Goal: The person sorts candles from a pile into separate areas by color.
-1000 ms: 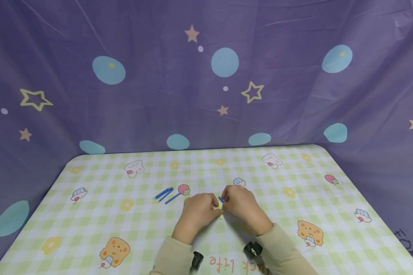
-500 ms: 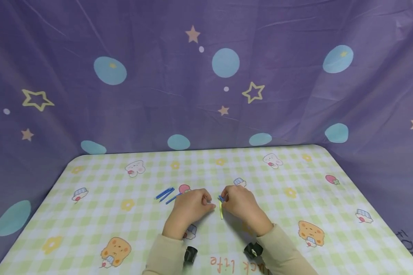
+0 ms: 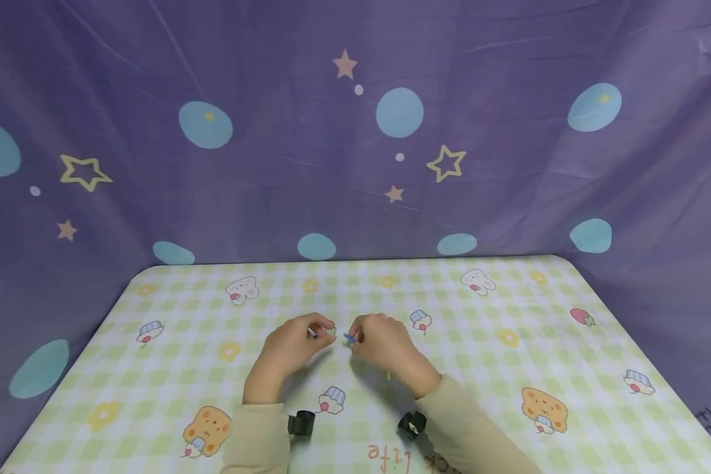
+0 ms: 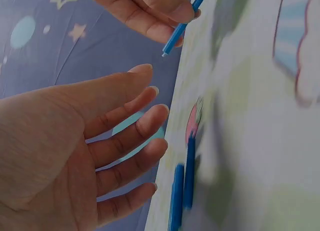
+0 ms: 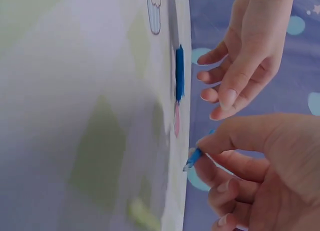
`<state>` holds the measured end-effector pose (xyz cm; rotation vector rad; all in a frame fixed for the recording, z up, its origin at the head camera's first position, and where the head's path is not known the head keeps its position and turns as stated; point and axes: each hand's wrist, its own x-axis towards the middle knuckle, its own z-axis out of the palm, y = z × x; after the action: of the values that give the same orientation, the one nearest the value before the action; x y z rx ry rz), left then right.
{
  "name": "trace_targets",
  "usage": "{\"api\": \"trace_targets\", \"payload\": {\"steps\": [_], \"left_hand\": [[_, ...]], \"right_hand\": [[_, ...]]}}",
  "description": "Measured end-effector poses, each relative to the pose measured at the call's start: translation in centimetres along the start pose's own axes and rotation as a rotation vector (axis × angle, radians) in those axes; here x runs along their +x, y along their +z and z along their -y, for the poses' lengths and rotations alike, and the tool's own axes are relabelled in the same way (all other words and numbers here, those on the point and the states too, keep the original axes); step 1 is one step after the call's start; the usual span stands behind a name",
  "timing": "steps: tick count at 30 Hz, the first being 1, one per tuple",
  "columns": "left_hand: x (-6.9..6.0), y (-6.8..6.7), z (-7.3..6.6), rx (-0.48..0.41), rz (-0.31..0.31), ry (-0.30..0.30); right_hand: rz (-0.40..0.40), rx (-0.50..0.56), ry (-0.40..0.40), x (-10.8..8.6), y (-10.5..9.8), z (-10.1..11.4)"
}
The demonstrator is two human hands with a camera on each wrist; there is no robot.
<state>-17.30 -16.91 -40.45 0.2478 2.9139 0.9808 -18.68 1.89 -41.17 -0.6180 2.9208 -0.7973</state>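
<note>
My right hand (image 3: 385, 339) pinches a thin blue stick (image 4: 181, 28) with a pale tip between thumb and forefinger, raised off the table. Facing it, my left hand (image 4: 95, 141) holds nothing; its fingers are spread and relaxed, with the thumb apart from them. Beyond the left hand, several similar blue sticks (image 5: 180, 73) lie on the tablecloth, mostly hidden by that hand in the head view. A thin yellow piece (image 3: 388, 376) lies under the right hand, largely covered by it and blurred in the right wrist view.
The table wears a green-and-white checked cloth (image 3: 450, 408) with printed cartoon figures. A purple curtain (image 3: 272, 197) hangs behind its far edge. A black strap piece (image 3: 301, 423) shows at the left wrist, another (image 3: 412, 424) at the right.
Both hands have moved left, the right carrying the blue stick away from the yellow piece, which stays on the cloth. The left hand now covers the blue sticks on the table.
</note>
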Motion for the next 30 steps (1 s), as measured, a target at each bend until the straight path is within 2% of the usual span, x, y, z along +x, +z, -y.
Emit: {"api": "trace_targets", "payload": {"steps": [8,14,21,30], "left_hand": [[-0.4,-2.1,2.5,-0.023,-0.045,-0.039],[-1.2,-3.4,3.9,-0.043,-0.062,-0.088],[-1.5,-3.8,5.5,-0.091,-0.066,-0.087],[-1.8,-3.7,6.8,-0.124,-0.059,-0.107]], "right_hand": [[0.034,-0.021,-0.103,2.3,1.5,2.0],[0.104,-0.062,-0.223,3.8,2.2,2.9],[0.226,-0.085,-0.325,5.3,2.7,3.0],[0.264,-0.116,-0.353,6.0,2.9,3.0]]}}
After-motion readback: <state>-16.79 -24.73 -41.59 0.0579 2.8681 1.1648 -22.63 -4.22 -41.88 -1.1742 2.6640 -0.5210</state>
